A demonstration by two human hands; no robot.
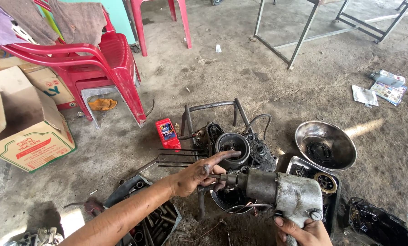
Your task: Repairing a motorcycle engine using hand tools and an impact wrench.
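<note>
A worn grey pneumatic impact wrench (284,191) lies level across the lower middle of the head view, its nose pointing left. My right hand (304,231) grips its handle from below. My left hand (199,172) is closed around the socket at the wrench's nose, with the index finger stretched out toward the round clutch drum (232,145) of a greasy engine (252,152). The engine sits in a dark metal stand (212,107) on the concrete floor.
A red oil bottle (167,133) stands left of the engine. A steel bowl (325,145) and a tray (334,184) with parts lie right. A socket tray (156,218), red plastic chairs (106,64), a cardboard box (26,127) and metal table frames (299,41) surround the spot.
</note>
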